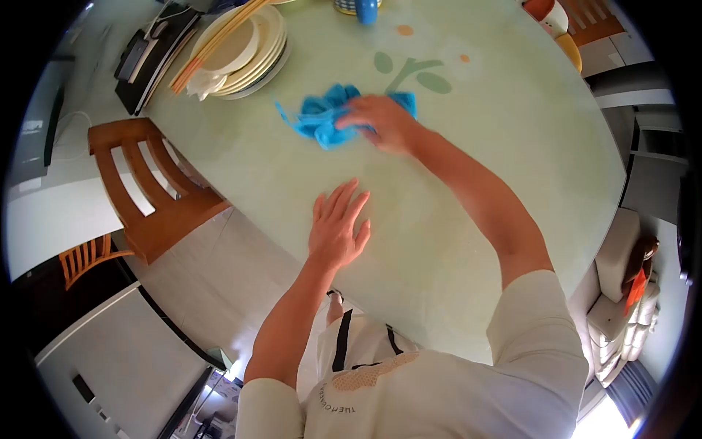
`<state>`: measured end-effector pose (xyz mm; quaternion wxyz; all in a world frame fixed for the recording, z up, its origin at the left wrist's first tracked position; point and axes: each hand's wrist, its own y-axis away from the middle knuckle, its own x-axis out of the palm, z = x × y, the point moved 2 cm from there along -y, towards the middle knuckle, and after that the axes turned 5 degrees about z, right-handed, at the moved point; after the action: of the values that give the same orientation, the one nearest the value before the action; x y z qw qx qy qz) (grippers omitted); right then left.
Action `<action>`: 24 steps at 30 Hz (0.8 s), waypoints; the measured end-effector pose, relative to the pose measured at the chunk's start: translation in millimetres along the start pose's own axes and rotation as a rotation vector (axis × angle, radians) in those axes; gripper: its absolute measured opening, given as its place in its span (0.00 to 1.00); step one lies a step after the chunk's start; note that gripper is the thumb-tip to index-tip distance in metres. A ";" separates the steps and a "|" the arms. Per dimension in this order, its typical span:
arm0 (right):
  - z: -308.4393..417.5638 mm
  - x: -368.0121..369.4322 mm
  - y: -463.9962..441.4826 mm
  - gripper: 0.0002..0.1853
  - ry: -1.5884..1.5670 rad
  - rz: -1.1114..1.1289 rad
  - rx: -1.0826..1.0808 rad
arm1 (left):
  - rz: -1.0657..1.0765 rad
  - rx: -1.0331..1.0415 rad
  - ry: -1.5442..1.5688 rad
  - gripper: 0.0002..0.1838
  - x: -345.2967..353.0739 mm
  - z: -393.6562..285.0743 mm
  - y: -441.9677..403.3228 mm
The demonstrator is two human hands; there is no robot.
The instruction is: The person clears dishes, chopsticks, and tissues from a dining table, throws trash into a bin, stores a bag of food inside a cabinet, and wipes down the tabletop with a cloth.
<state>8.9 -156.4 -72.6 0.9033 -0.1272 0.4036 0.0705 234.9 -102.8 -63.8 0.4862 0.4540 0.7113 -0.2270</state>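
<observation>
A crumpled blue cloth [325, 121] lies on the pale green tabletop [468, 219]. My right hand [384, 124] presses down on it, its fingers bent over the bunched fabric; the hand is slightly blurred. Closer to my body, my left hand [338, 227] rests over the table near its front edge, fingers stretched out and holding nothing. Beyond the cloth, a printed leaf pattern [413, 73] shows on the tabletop.
At the back left stands a stack of plates [252, 62] with chopsticks [219, 45] across it. Black folders [155, 62] lie beside them. A blue cup [366, 10] is at the far edge. A wooden chair [157, 183] stands against the left side.
</observation>
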 end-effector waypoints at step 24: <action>167.7 161.5 -128.6 0.25 0.291 -0.060 0.404 | 0.112 -0.230 0.730 0.11 24.5 47.4 275.2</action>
<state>265.0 -227.5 -63.4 0.8444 0.0353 0.5314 -0.0576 493.5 4.8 -73.2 0.2604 0.4856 0.8325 0.0577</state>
